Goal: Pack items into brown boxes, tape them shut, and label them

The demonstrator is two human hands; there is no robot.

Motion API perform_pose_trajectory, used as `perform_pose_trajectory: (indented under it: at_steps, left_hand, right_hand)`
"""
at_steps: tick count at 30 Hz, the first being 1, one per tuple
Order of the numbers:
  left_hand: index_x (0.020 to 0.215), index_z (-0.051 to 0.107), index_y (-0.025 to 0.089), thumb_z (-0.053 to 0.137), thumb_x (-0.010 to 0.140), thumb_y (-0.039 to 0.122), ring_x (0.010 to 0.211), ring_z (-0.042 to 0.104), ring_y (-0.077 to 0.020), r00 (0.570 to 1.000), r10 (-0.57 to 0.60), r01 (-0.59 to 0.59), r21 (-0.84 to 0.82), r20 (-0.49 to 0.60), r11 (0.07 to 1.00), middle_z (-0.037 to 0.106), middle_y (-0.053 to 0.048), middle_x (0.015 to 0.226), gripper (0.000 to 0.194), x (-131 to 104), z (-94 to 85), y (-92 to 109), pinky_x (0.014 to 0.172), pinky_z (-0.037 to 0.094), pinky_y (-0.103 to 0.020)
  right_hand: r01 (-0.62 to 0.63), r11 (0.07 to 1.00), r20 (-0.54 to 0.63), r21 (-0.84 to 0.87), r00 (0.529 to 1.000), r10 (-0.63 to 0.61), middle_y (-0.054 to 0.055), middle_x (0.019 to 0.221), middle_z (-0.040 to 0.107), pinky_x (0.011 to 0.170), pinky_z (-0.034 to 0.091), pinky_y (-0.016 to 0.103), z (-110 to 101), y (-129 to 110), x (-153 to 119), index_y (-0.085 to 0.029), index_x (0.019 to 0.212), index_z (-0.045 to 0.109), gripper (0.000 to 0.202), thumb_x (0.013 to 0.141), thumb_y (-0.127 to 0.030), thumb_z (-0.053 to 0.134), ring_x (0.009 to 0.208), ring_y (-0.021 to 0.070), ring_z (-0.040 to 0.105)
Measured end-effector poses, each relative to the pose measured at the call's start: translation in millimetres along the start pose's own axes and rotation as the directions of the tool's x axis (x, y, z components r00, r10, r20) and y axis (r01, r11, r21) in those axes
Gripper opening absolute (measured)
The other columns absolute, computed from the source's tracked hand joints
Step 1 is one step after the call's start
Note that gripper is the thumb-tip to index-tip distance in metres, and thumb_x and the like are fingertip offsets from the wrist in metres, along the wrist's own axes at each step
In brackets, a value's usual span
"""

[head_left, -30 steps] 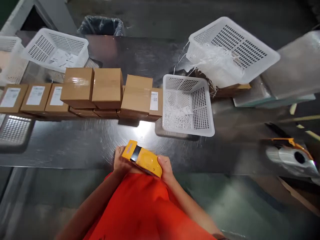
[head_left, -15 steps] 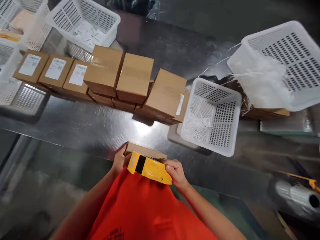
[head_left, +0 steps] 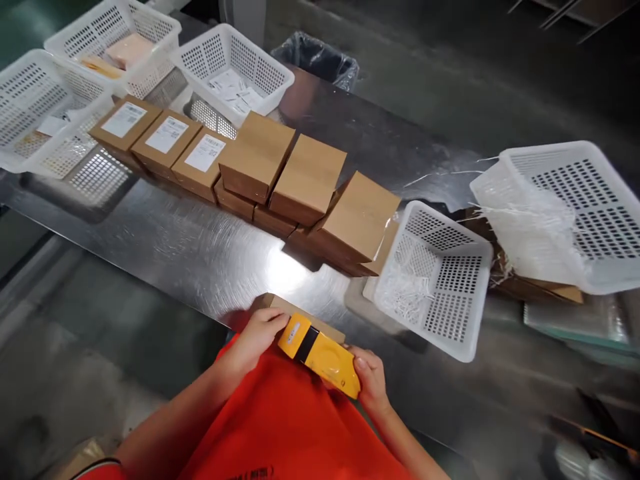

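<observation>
A yellow hand-held tape dispenser (head_left: 333, 363) with a black band across it is tilted in front of my red shirt. My right hand (head_left: 371, 380) is closed around its right end. At the dispenser's left end, my left hand (head_left: 257, 337) has thumb and fingers pressed together; what they pinch is too small to make out. Just beyond the dispenser lies a small cardboard box (head_left: 320, 323) at the table's near edge, partly hidden by the dispenser and my left hand.
Beyond my hands, a row of cardboard boxes (head_left: 307, 177), several with white labels, crosses the metal table (head_left: 200, 260). A white basket (head_left: 453, 287) with white shreds stands to the right, another tilted basket (head_left: 595, 213) behind it. More baskets (head_left: 233, 70) stand at the left; a lined bin (head_left: 317, 60) is behind.
The view has shifted, so the scene lies lower and further right. My left hand has moved from the box's left end onto the dispenser's left end; my right hand keeps its hold.
</observation>
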State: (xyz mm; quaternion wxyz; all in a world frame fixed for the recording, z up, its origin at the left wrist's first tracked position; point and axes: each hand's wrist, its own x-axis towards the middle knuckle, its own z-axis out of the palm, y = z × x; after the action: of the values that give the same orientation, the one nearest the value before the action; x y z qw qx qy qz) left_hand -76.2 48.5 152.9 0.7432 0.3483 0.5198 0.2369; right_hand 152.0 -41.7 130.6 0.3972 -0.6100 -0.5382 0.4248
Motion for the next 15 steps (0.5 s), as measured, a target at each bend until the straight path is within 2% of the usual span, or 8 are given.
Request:
perform_pose_trajectory:
  at_steps: [2,4,8,10,12,15]
  left_hand:
    - [0.064,0.063,0.017,0.062,0.069,0.037,0.062,0.054,-0.0137,1.0,-0.011,0.011,-0.041,-0.003,0.999,0.06,0.0,0.062,0.021,1.3,-2.7,-2.2,0.059,0.042,-0.026]
    - [0.06,0.061,0.017,0.061,0.067,0.035,0.061,0.052,-0.0132,1.0,0.002,-0.003,-0.015,-0.018,1.0,0.059,0.0,0.061,0.019,4.2,-4.7,-4.8,0.059,0.04,-0.026]
    - [0.059,0.063,0.017,0.058,0.068,0.034,0.058,0.051,-0.0128,0.986,0.081,-0.064,0.12,-0.145,0.991,0.06,-0.001,0.059,0.02,14.0,-16.8,-9.2,0.057,0.04,-0.026]
    - [0.061,0.064,0.016,0.058,0.067,0.034,0.053,0.05,-0.0121,0.974,0.077,-0.049,0.138,-0.211,0.989,0.059,0.0,0.056,0.019,20.4,-36.3,-10.4,0.053,0.039,-0.026]
    - [0.062,0.062,0.016,0.058,0.066,0.033,0.048,0.048,-0.0112,0.962,0.049,-0.014,0.132,-0.268,0.991,0.056,0.001,0.052,0.018,27.7,-64.1,-11.9,0.049,0.039,-0.025]
    - [0.06,0.059,0.016,0.059,0.067,0.029,0.047,0.049,-0.0101,0.947,0.043,0.009,0.161,-0.317,0.987,0.055,0.001,0.051,0.016,42.1,-103.1,-19.0,0.048,0.038,-0.023]
  right_hand:
    - [0.001,1.0,-0.002,0.0,1.0,-0.001,-0.001,0.045,0.04,0.042,0.025,0.026,0.6,-0.1,0.2,-0.019,0.052,0.048,0.058,0.087,-0.064,0.04,0.04,0.0113,0.034]
    - [-0.023,1.0,0.013,-0.014,1.0,0.023,-0.001,0.045,0.038,0.042,0.024,0.026,1.0,-2.8,1.2,-0.019,0.053,0.047,0.058,0.086,-0.065,0.039,0.04,0.0109,0.033]
    - [-0.101,0.991,0.104,-0.093,0.988,0.111,-0.003,0.046,0.03,0.042,0.022,0.025,0.3,-18.4,5.2,-0.02,0.052,0.037,0.059,0.086,-0.068,0.038,0.042,0.0095,0.028]
    - [-0.139,0.98,0.184,-0.139,0.969,0.164,-0.004,0.048,0.028,0.042,0.021,0.025,-0.8,-28.1,6.9,-0.02,0.052,0.034,0.059,0.087,-0.068,0.038,0.044,0.0089,0.026]
    - [-0.181,0.966,0.226,-0.184,0.949,0.221,-0.003,0.051,0.028,0.043,0.021,0.024,-1.8,-35.6,8.1,-0.02,0.053,0.033,0.059,0.087,-0.068,0.039,0.046,0.009,0.027]
    - [-0.241,0.942,0.169,-0.233,0.944,0.283,-0.003,0.052,0.026,0.044,0.02,0.025,-0.6,-41.9,11.1,-0.021,0.053,0.03,0.06,0.084,-0.071,0.04,0.048,0.0093,0.026]
